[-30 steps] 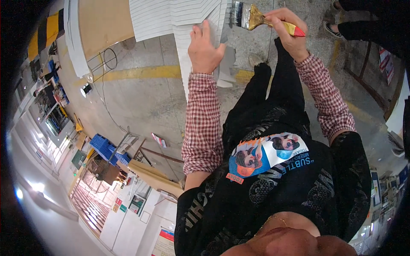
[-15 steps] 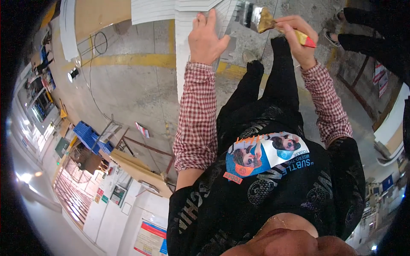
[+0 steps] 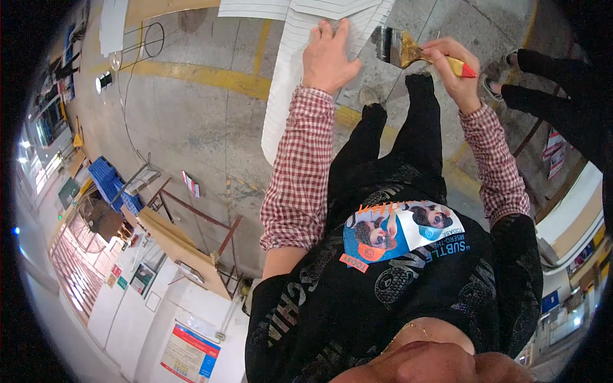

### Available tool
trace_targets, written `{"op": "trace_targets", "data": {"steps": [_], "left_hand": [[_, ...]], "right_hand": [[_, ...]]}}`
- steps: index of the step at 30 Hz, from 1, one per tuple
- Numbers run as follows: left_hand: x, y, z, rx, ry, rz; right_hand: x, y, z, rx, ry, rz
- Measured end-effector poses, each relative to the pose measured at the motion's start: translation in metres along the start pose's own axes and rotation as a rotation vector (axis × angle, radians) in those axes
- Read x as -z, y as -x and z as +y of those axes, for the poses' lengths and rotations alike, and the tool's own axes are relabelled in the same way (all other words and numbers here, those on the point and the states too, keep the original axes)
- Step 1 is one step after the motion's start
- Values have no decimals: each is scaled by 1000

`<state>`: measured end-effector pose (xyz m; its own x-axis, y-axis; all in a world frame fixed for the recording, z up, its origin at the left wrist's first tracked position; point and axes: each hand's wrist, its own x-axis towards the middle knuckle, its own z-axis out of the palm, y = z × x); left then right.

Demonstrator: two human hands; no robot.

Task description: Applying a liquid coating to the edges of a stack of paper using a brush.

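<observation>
My left hand (image 3: 329, 59) lies on a white sheet or panel (image 3: 285, 70) marked with thin parallel lines, fingers spread and pointing to the far side. My right hand (image 3: 454, 69) is wrapped round the handle of a flat paintbrush (image 3: 409, 51). The brush has a yellow handle with a red end, a stained ferrule and dark bristles. Its bristles point left, beside the sheet's right edge; whether they touch it I cannot tell. Both forearms wear red-and-white checked sleeves.
Another person's dark-clothed legs (image 3: 543, 73) stand at the right. A tan board (image 3: 169, 7) lies at the far left. A thin cable (image 3: 124, 121) runs over the grey floor with yellow lines. Left of me stand a rusty metal frame (image 3: 204, 210) and blue crates (image 3: 108, 182).
The brush has come slightly nearer to me, its bristles now pointing more directly left. My left hand stays on the sheet. The whole view has shifted a little.
</observation>
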<state>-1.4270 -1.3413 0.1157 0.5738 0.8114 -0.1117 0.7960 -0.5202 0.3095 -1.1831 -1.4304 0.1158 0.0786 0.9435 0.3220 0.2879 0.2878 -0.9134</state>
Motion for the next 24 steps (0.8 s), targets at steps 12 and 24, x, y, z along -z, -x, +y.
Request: {"op": "trace_targets", "data": {"steps": [12, 24], "left_hand": [[-3, 3, -1, 37, -18, -12], [-3, 6, -5, 72, 50, -87]], "right_hand": [[10, -16, -9, -63, -5, -160], [19, -1, -25, -182, -42, -114]]}}
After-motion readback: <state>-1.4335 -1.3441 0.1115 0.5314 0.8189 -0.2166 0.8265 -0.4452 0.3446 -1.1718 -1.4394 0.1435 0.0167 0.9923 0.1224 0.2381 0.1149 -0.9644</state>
